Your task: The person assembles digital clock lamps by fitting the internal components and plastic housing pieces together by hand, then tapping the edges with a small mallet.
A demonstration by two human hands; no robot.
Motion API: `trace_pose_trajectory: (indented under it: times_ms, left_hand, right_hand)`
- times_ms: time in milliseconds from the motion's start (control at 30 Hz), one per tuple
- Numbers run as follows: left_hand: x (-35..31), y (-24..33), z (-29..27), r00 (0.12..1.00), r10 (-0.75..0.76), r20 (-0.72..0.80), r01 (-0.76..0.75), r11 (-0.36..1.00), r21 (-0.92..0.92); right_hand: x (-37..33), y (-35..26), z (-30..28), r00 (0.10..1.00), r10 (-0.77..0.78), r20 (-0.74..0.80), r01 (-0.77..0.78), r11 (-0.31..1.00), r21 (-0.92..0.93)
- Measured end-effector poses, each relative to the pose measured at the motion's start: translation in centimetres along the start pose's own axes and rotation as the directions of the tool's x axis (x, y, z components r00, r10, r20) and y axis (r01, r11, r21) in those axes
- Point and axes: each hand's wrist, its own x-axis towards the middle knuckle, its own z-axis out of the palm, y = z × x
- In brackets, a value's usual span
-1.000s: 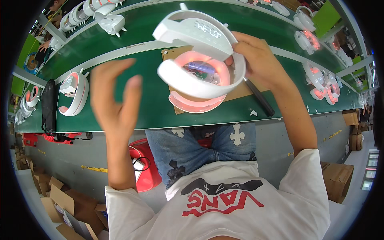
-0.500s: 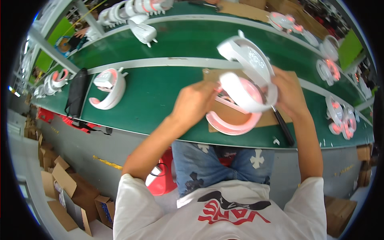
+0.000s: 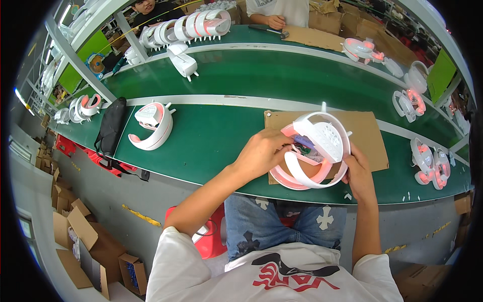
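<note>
Over a cardboard sheet (image 3: 370, 128) on the green bench, a white and pink C-shaped device (image 3: 329, 143) lies opened, its inside showing a purple part and a green circuit board (image 3: 303, 148). My right hand (image 3: 358, 173) grips the device's right side, fingers partly hidden behind it. My left hand (image 3: 266, 153) is closed at the opened housing's left edge, fingertips pinched by the board; whatever sits between them is too small to make out. A pink-lined curved band (image 3: 289, 182) shows below the housing.
Another opened C-shaped device (image 3: 158, 131) stands to the left, beside a black pouch (image 3: 111, 126). More devices (image 3: 430, 163) lie at the right, and a row of them (image 3: 186, 27) stands across the bench. A person's hand (image 3: 275, 21) rests at the far side, near a hammer (image 3: 269, 31).
The device has come down onto the cardboard, and its raised white part has lowered toward the rest. My left hand now pinches at its inside. The black-handled tool is out of sight.
</note>
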Motion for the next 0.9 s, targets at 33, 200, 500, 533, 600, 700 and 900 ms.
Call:
trace_pose_trajectory:
  times_ms: [33,200,500,533,600,700,900]
  left_hand:
    - [0.0,0.1,-0.2,0.996,0.085,0.008,-0.085,0.996,0.023]
    - [1.4,1.4,-1.0,0.967,0.230,0.106,-0.252,0.919,0.302]
    - [2.9,-0.5,-0.7,0.918,0.352,0.182,-0.389,0.886,0.250]
    - [3.0,-0.6,-0.7,0.915,0.351,0.200,-0.393,0.888,0.238]
    - [2.8,-0.9,-0.6,0.911,0.350,0.218,-0.395,0.893,0.217]
    - [2.1,-1.3,-0.5,0.942,0.295,0.157,-0.309,0.948,0.073]
    - [1.3,-2.1,-0.9,0.969,-0.064,0.237,0.140,0.938,-0.319]
  right_hand:
    - [-0.3,-0.1,-0.1,1.000,-0.013,-0.023,0.013,1.000,-0.019]
    - [-0.4,-1.5,-2.0,0.994,-0.039,-0.101,0.020,0.984,-0.178]
    - [0.1,-3.2,-3.0,0.995,-0.086,-0.048,0.066,0.940,-0.334]
    - [0.0,-3.0,-3.0,0.994,-0.102,-0.030,0.083,0.919,-0.385]
    - [0.0,-2.8,-3.2,0.998,-0.056,-0.013,0.046,0.913,-0.405]
    - [-0.1,-2.6,-2.6,0.992,-0.128,0.011,0.121,0.897,-0.425]
    - [-0.1,-2.6,-1.0,0.996,-0.091,0.009,0.085,0.893,-0.442]
